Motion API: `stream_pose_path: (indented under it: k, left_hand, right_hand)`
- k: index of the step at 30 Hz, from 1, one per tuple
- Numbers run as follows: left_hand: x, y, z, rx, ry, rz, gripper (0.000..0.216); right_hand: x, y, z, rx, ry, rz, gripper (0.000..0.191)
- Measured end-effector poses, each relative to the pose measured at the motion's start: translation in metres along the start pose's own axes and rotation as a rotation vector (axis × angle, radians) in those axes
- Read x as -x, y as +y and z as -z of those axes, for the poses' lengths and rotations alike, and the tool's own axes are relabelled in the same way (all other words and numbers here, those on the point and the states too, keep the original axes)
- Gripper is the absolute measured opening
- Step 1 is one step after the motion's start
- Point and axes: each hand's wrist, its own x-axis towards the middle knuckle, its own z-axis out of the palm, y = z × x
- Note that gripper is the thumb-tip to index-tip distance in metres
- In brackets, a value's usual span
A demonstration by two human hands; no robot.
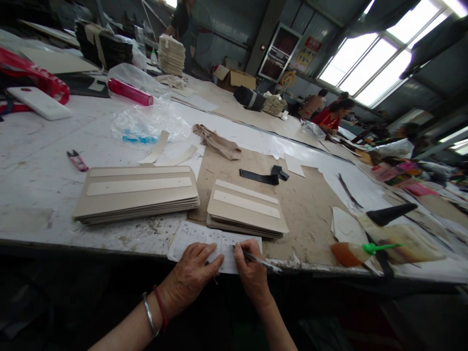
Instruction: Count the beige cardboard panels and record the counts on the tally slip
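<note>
At the bottom centre of the frame, your left hand (192,273) lies flat and unclenched on what looks like a printed form (193,236) at the near edge of the table (36,161). Your right hand (252,274) grips a pen (262,262), tip on that sheet.

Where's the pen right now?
In the head view, the pen is low in the middle, held in the right hand, its tip on the printed sheet that the left hand holds down.
</note>
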Motion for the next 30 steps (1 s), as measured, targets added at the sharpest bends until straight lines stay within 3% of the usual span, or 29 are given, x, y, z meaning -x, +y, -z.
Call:
stream_pose_path:
  k: [30]
  left_hand:
    - [-0.0003, -0.0007, -0.002, 0.026, 0.035, 0.014, 0.026]
  right_hand:
    - [-0.0038, 0.0023, -0.0041, 0.002, -0.021, -0.021, 0.017]
